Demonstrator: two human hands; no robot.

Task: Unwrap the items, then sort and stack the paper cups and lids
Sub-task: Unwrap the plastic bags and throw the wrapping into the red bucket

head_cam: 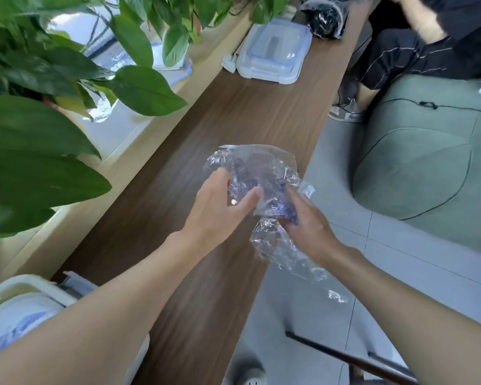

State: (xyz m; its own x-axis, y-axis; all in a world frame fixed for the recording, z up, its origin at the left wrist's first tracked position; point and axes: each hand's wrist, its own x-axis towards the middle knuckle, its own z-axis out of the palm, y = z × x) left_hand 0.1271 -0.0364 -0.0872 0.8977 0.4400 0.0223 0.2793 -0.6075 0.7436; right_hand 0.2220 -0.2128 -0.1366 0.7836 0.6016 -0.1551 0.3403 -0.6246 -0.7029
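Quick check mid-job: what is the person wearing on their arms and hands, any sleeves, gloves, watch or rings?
Nothing visible. The left hand and right hand are ungloved, with no rings showing. The left forearm and right forearm are bare to the frame edge: no sleeves, watch, bands or markings.

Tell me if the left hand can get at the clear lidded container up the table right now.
Probably not at once. The left hand holds the plastic wrap together with the right hand, and the lidded container sits far up the table. The bare wood between leaves the way free.
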